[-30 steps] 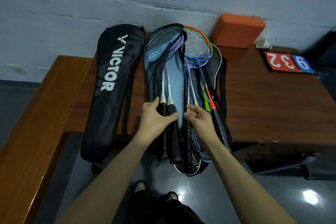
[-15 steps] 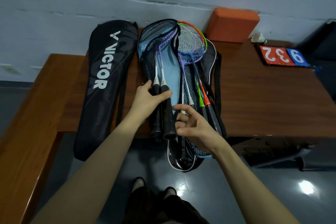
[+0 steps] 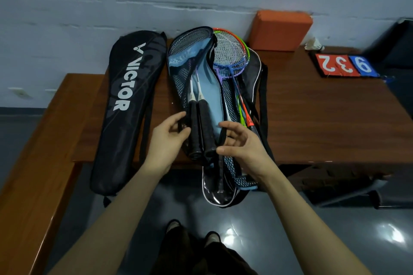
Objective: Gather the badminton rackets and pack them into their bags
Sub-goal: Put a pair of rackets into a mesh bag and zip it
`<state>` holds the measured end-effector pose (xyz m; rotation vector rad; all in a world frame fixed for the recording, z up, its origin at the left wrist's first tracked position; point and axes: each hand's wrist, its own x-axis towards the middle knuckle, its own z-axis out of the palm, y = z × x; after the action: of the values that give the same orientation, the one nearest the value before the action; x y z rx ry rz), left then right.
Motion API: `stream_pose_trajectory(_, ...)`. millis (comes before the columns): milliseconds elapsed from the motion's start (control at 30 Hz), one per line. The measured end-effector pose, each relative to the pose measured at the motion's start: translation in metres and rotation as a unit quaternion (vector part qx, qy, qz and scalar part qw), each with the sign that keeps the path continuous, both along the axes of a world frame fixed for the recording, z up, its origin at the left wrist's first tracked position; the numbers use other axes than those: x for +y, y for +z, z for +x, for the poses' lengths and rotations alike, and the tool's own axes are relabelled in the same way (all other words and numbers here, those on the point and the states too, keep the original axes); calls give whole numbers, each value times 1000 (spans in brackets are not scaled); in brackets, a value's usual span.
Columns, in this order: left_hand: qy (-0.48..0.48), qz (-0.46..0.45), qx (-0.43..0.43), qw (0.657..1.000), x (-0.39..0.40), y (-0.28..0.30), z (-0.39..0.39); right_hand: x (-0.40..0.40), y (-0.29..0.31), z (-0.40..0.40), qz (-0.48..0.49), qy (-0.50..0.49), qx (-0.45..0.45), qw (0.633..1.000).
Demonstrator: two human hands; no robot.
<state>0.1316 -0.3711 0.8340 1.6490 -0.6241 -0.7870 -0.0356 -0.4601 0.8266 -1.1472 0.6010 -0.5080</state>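
Observation:
Two rackets with black handles [image 3: 202, 129] lie inside an open light-blue mesh bag [image 3: 212, 87] on the brown table [image 3: 312, 118]. My left hand [image 3: 167, 140] pinches the bag's dark left edge beside the handles. My right hand [image 3: 243, 147] has its fingers curled round the bag's dark right edge. Several coloured rackets [image 3: 230, 56] lie to the right on an open black bag [image 3: 257, 73] underneath. A closed black Victor bag [image 3: 125, 100] lies at the left, overhanging the table's front edge.
An orange block [image 3: 281, 31] stands against the wall. A shuttlecock [image 3: 315, 43] and red and blue score cards [image 3: 344, 65] lie at the back right. A wooden surface [image 3: 44, 140] runs along the left. A dark chair [image 3: 357, 185] sits under the table at the right.
My left hand has let go of the two black handles and moved to the bag's left edge. My right hand has closed on the right edge. The handles lie further inside the bag.

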Motion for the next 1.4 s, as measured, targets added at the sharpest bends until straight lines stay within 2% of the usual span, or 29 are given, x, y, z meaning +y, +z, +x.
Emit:
stream_pose_trajectory(167,-22,26,-101,994,14,-4,-12,-1,-8,-8,-52,-10,54,997)
stream_pose_trajectory(233,-12,27,-112,993,14,-2,-14,0,-10,-8,-71,-13,62,995)
stream_pose_trajectory(433,-24,32,-84,996,10,6,-24,8,-12,-14,-135,-22,103,985)
stream_pose_trajectory(633,-6,-29,-68,997,4,21,-42,4,-3,-26,-119,-49,87,988)
stream_pose_trajectory(767,-10,-26,-97,995,-3,24,-53,10,-6,-15,-101,-86,132,982)
stream_pose_trajectory(900,14,-44,-39,998,0,18,-52,9,-12,-13,-109,-85,167,976)
stream_pose_trajectory(1067,-1,-49,-17,999,0,13,-58,10,-19,-17,-144,-78,189,968)
stream_pose_trajectory(1233,-17,-87,14,996,-8,14,-64,5,-16,-26,-105,-108,136,979)
stream_pose_trajectory(1300,-61,-67,-53,994,-13,4,-65,0,-16,-35,-92,-135,131,978)
stream_pose_trajectory(1400,-172,12,-160,972,-21,-22,-66,-9,-24,-49,-109,-131,173,970)
